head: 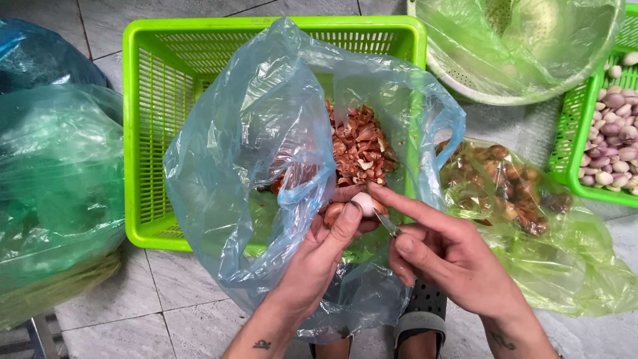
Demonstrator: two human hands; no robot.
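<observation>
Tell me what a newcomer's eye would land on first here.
First, the bright green basket on the tiled floor, draped with a blue plastic bag holding a heap of brown shallot skins. Just below it, the left hand pinches a pale peeled shallot while the right hand works a small knife against it.

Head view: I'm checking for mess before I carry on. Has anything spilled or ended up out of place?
Nothing stands out. The peels lie inside the blue bag, the peeled shallots sit in the right basket, and the left hand holds a shallot over the bag.
</observation>
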